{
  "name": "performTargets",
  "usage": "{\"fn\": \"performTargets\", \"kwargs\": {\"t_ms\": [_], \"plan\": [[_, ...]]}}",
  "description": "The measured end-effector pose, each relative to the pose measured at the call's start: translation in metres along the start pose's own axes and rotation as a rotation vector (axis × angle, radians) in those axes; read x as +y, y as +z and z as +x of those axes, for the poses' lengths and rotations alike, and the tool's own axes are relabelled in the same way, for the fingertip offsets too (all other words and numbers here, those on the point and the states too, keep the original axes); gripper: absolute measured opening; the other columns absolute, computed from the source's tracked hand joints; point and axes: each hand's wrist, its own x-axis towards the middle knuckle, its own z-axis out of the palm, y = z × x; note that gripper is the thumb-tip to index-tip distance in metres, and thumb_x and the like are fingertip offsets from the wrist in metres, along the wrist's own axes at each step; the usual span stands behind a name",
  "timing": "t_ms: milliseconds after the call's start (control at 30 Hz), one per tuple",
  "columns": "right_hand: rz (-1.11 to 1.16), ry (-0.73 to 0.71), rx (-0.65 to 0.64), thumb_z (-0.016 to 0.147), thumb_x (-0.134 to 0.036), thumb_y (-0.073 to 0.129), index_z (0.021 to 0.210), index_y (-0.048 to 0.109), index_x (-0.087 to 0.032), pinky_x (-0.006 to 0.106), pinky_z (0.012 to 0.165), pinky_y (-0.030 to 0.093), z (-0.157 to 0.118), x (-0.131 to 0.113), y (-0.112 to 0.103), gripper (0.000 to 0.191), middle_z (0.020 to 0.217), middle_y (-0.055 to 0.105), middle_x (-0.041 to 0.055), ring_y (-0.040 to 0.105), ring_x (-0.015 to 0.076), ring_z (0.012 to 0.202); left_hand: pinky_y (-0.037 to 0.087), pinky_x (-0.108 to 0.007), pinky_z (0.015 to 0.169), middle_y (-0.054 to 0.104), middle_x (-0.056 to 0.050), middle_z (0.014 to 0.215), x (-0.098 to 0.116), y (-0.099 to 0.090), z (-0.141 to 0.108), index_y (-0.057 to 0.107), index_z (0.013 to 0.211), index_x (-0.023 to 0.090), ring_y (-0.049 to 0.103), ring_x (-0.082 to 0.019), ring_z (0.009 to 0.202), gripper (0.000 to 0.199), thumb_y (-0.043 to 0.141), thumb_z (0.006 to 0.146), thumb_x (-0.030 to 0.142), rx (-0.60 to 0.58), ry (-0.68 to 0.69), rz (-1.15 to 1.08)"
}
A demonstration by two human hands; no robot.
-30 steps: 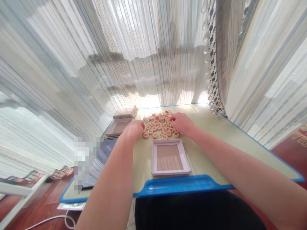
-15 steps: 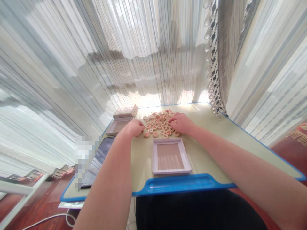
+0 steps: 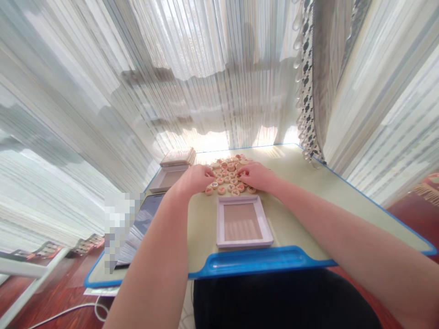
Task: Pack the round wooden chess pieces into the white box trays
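Your left hand (image 3: 199, 178) and right hand (image 3: 259, 176) flank the pieces (image 3: 227, 179), fingers curled; can't tell how far open either grip is or whether it has one. Pieces lie clustered on the worktop (image 3: 329, 192), just beyond the open box (image 3: 244, 224).

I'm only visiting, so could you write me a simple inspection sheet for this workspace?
Surface: pale table with blue edging, partly sunlit.
Job's things: round pieces with red or dark markings, clustered between the hands; an open shallow box nearer the person.
Clutter: at left, a shallow tray, a pale box behind it, and a dark flat device.
Hands: left hand and right hand at the pieces' sides; any grip unclear.
Cables: white cable below, at left.
Surroundings: striped curtains; reddish floor.
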Motion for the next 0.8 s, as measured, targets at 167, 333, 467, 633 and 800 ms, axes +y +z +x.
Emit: {"fn": "performTargets", "kwargs": {"t_ms": [167,333,467,633,800], "plan": [[0.01,0.002,0.027,0.074,-0.025,0.053,0.101,0.067,-0.022,0.028,0.077,0.042,-0.002,-0.001,0.0,0.03,0.09,0.064,0.0057,0.056,0.0192,0.088,0.04,-0.021,0.051,0.069,-0.002,0.073,0.007,-0.002,-0.005,0.069,0.083,0.017,0.058,-0.013,0.059,0.029,0.054,0.068,0.037,-0.183,0.032,-0.112],[-0.007,0.02,-0.002,0.071,-0.036,0.058,0.09,0.068,-0.021,0.028,0.072,0.042,-0.002,-0.002,0.0,0.026,0.086,0.064,0.0054,0.056,0.0195,0.084,0.034,-0.019,0.039,0.069,-0.003,0.077,0.004,-0.009,-0.01,0.066,0.089,0.019,0.055,-0.011,0.054,0.036,0.059,0.065,0.046,-0.398,0.002,-0.184],[0.0,0.044,-0.003,0.069,-0.036,0.06,0.089,0.068,-0.02,0.026,0.069,0.042,-0.001,-0.002,0.001,0.027,0.086,0.064,0.0047,0.056,0.0183,0.081,0.039,-0.019,0.042,0.068,-0.003,0.075,0.002,-0.005,-0.009,0.065,0.087,0.018,0.058,-0.013,0.059,0.031,0.063,0.062,0.037,-0.543,-0.003,-0.225],[0.055,0.088,0.0,0.067,-0.031,0.061,0.085,0.068,-0.019,0.024,0.062,0.04,-0.002,-0.003,-0.001,0.023,0.078,0.065,0.0024,0.056,0.0152,0.071,0.047,-0.021,0.048,0.065,-0.003,0.068,-0.001,0.001,-0.007,0.063,0.073,0.015,0.061,-0.014,0.062,0.02,0.066,0.06,0.029,-0.595,-0.059,-0.337],[0.16,-0.081,0.025,0.068,-0.032,0.061,0.083,0.068,-0.018,0.023,0.062,0.039,-0.011,-0.016,-0.012,0.021,0.077,0.063,0.0012,0.055,0.0135,0.07,0.05,-0.022,0.052,0.064,-0.002,0.064,-0.007,0.0,-0.008,0.06,0.067,0.015,0.063,-0.016,0.066,0.016,0.067,0.059,0.026,-0.607,-0.127,-0.442]]}}
